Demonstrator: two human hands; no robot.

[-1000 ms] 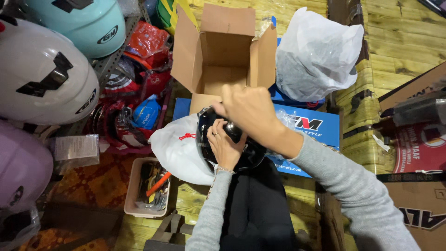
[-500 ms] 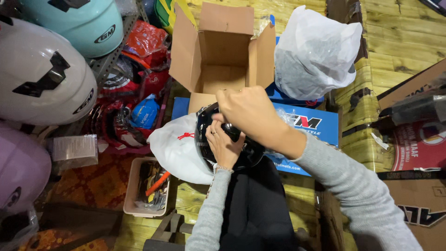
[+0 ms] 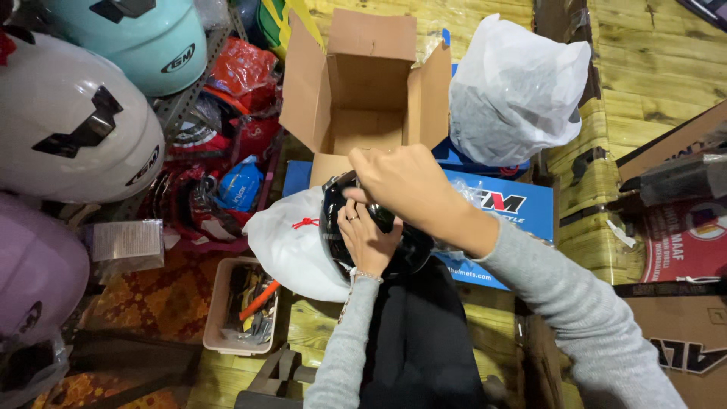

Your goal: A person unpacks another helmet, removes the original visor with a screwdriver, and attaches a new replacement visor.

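Note:
A glossy black helmet (image 3: 409,250) rests on my lap, in front of an open, empty cardboard box (image 3: 363,91). My left hand (image 3: 367,238) is pressed against the helmet's front, fingers curled on its dark visor edge. My right hand (image 3: 405,185) reaches over from the right and grips the top of the helmet. A white cloth bag (image 3: 291,242) with a red drawstring lies bunched just left of the helmet, touching it.
A blue printed box (image 3: 500,220) lies under the cardboard box. A white plastic-wrapped bundle (image 3: 515,91) sits behind right. White (image 3: 68,129), teal (image 3: 144,45) and lilac (image 3: 34,276) helmets hang at left. A beige tray of tools (image 3: 242,307) stands below left. Cartons (image 3: 681,227) are stacked right.
Both hands stay on the black helmet; they and the helmet have shifted only slightly. Nothing else has moved.

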